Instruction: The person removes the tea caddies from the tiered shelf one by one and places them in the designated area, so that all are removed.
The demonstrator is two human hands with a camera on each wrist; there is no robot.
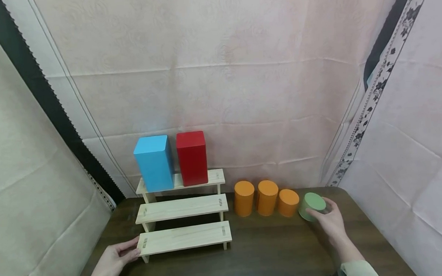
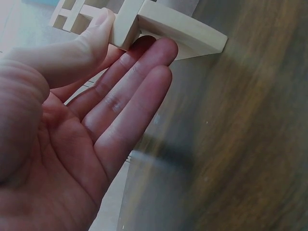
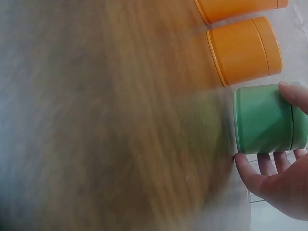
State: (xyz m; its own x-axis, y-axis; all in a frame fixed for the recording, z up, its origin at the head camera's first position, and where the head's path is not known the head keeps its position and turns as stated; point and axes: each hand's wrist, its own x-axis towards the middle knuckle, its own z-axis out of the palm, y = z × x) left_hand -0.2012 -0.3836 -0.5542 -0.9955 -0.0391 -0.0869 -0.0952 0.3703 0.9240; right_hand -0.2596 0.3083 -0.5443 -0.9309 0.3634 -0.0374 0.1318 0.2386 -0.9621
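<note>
Here, left fingers pinch grained wooden steps, right fingers a green cylinder.

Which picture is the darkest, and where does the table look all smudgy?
Left wrist view: darkest, with the brown wooden table smudgy; right wrist view: table smudgy too, but the green lidded cylinder sharper; head view: brightest, with fairly crisp edges on the pale wooden three-step stand.
</note>
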